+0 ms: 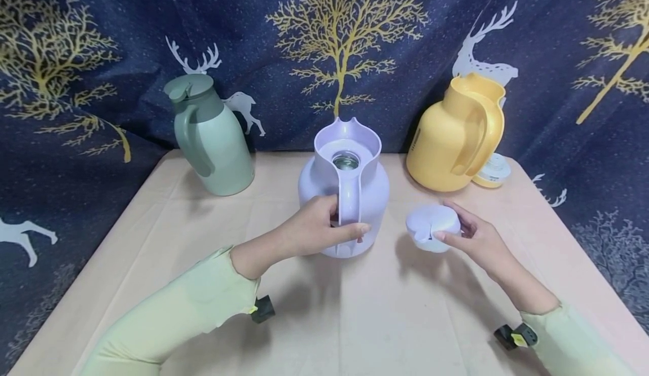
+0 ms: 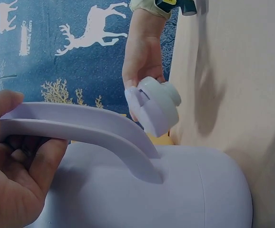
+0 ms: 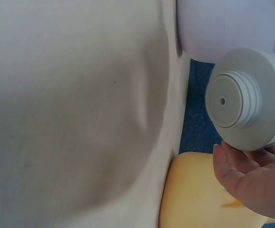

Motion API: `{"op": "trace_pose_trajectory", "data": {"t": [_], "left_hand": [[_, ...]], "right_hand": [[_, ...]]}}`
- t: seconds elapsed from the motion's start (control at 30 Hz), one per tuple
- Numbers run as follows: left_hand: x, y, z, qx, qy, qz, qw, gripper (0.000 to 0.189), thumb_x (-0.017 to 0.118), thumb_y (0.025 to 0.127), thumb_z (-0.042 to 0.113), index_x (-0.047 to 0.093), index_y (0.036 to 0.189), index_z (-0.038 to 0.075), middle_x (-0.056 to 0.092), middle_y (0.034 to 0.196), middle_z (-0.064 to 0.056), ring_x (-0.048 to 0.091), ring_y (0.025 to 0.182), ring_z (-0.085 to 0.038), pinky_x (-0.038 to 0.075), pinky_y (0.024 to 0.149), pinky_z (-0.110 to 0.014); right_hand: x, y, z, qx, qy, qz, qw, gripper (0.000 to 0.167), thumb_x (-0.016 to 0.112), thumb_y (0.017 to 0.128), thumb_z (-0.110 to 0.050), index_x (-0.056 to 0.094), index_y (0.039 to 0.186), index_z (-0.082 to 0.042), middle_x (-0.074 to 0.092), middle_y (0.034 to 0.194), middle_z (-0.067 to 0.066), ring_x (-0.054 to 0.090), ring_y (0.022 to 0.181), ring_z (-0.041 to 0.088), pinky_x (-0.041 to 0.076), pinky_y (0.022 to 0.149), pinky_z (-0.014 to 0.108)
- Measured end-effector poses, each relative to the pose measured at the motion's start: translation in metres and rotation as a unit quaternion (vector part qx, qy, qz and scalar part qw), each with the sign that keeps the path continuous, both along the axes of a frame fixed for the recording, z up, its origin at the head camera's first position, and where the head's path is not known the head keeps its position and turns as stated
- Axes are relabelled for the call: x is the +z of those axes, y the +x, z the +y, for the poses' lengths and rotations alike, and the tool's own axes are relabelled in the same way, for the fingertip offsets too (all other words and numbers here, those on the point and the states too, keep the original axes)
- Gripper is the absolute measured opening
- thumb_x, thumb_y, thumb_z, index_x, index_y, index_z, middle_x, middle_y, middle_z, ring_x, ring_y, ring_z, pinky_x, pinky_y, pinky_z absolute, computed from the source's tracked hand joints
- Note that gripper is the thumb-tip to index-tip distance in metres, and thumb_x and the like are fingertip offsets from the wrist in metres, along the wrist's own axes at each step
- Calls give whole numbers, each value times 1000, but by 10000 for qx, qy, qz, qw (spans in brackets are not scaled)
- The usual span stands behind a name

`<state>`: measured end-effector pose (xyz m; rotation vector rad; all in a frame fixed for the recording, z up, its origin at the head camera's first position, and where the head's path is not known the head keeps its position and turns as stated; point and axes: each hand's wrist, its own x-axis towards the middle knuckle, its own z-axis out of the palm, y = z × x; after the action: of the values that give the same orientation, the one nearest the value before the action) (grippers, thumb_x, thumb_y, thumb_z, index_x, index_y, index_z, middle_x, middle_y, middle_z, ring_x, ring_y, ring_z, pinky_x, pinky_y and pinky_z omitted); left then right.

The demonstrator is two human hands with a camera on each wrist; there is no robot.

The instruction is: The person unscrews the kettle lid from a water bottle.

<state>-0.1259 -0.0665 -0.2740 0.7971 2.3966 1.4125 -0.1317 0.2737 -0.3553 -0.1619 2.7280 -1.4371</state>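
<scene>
A lavender thermos jug stands upright mid-table, its top uncovered so the round inner mouth shows. My left hand grips its handle, fingers curled round it and thumb lying across. To the right of the jug, my right hand holds the lavender lid by its edge, above the table and apart from the jug. The lid's pale grey underside with a stepped round plug faces the right wrist camera.
A green thermos jug with its lid on stands at the back left. At the back right is a yellow thermos jug without a lid, and a yellow-and-white lid lies beside it. A dark patterned cloth hangs behind the table.
</scene>
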Motion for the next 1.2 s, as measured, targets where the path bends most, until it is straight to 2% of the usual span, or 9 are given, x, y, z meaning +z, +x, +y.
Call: {"op": "trace_pose_trajectory", "data": {"t": [0.13,0.23,0.4,0.5,0.57,0.67,0.97,1.1,1.2], "left_hand": [[1,0,0,-20,30,-36,10000,26,72,94,18,63,109,-1,78,96,-15,72,86,-10,56,81,-22],[1,-1,0,-16,39,-39,10000,27,72,94,18,63,111,-1,78,97,-16,73,87,-11,57,83,-23],[1,-1,1,4,66,-58,10000,29,72,94,17,63,113,-2,78,98,-17,73,89,-13,57,85,-24],[-1,-1,1,6,104,-70,9999,28,72,94,16,63,112,-3,78,96,-17,73,87,-11,57,82,-22],[-1,-1,1,3,119,-60,9999,27,72,94,16,64,111,-3,78,95,-17,73,85,-10,56,81,-21],[-2,-1,1,4,126,-46,9999,26,71,94,16,64,110,-3,78,94,-17,73,84,-9,56,80,-20],[-2,-1,2,-30,111,-47,9999,25,72,94,18,65,107,-2,79,92,-15,73,82,-8,57,78,-23],[-2,-1,2,-65,177,-42,9998,23,72,94,16,66,106,-1,79,91,-16,72,79,-6,58,77,-24],[-2,-1,2,-71,204,-47,9998,22,72,94,16,66,105,-1,78,90,-16,71,79,-4,58,77,-24]], "right_hand": [[1,-1,2,157,376,-86,9991,75,73,94,-19,36,156,2,49,152,31,45,98,-26,43,82,2],[1,-2,3,254,687,-144,9972,77,74,93,-22,37,155,3,51,150,30,46,99,-22,43,81,4],[3,-4,7,354,1230,-73,9918,79,77,90,-27,41,152,5,58,141,31,58,104,6,46,79,12],[5,-5,9,445,1537,8,9871,79,79,89,-29,43,150,7,64,132,32,64,106,24,49,79,21],[7,-6,10,509,1764,74,9830,80,79,88,-31,45,149,8,66,128,33,66,106,31,51,80,27],[10,-8,13,590,2082,182,9761,80,81,86,-33,48,146,8,68,123,33,67,101,31,51,79,33],[12,-16,12,998,2468,274,9635,76,82,82,-28,52,140,13,74,104,26,66,87,25,53,77,38],[15,-22,2,1128,2616,243,9583,79,81,83,-32,51,141,13,73,104,25,64,85,25,52,76,40],[16,-25,-7,974,2602,227,9604,83,83,82,-37,49,139,13,70,112,30,66,90,31,53,80,45]]}}
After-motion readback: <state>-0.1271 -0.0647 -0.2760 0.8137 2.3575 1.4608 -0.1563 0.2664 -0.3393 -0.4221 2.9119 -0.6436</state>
